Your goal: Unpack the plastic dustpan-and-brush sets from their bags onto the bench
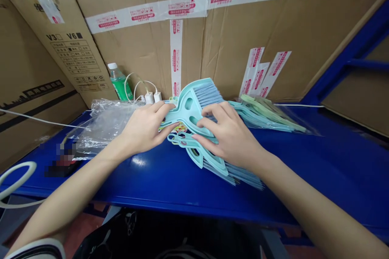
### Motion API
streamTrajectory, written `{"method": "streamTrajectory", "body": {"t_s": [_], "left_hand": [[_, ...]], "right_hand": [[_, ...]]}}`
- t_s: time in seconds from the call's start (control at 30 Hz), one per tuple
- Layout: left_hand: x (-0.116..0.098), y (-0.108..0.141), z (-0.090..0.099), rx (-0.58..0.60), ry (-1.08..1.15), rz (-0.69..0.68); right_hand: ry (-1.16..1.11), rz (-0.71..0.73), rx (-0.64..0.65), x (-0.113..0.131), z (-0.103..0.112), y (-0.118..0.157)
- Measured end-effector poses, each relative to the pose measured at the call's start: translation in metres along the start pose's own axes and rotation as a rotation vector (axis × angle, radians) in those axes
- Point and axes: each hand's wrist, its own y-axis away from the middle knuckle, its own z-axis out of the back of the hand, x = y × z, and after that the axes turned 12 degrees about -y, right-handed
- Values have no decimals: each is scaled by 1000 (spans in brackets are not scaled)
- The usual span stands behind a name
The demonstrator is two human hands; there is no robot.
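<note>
A light-blue hand brush (189, 103) with blue-grey bristles is raised over the blue table, between my hands. My left hand (148, 125) pinches its handle end between thumb and fingers. My right hand (226, 131) grips the wide head near the bristles, its fingers curled over the edge. Whether a dustpan is nested against this brush I cannot tell. Just below it, several more light-blue brushes (209, 158) lie stacked on the table, handles to the left and bristles to the lower right. A small colourful printed piece (181, 126) shows partly beneath the held brush.
Clear plastic bags (111, 121) lie to the left. Bagged blue and green brushes (270, 115) lie to the right. A green-liquid bottle (120, 82) and white charger plugs (152, 97) stand at the back against cardboard boxes (146, 52). The blue table (146, 186) ends near my body.
</note>
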Motion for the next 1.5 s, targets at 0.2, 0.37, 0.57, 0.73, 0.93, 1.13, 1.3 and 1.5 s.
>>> {"method": "streamTrajectory", "body": {"t_s": [0.2,0.37,0.57,0.73,0.93,1.13,1.3,1.5], "left_hand": [[-7,-38,3,-19,96,-74],[0,-73,-2,-26,115,-88],[18,-107,-31,40,283,-117],[16,-134,-63,227,341,-200],[1,-154,-83,264,339,-197],[-3,-165,-78,382,348,-288],[22,-170,-60,449,329,-246],[33,-180,-49,606,289,-201]], "right_hand": [[-37,-150,-99,-13,8,2],[142,-215,-125,-20,19,6],[418,-362,-142,-10,40,13],[532,-417,35,0,37,20],[512,-428,205,-6,34,30],[474,-452,230,-13,36,51],[429,-469,190,-17,32,73],[285,-464,162,-13,32,83]]}}
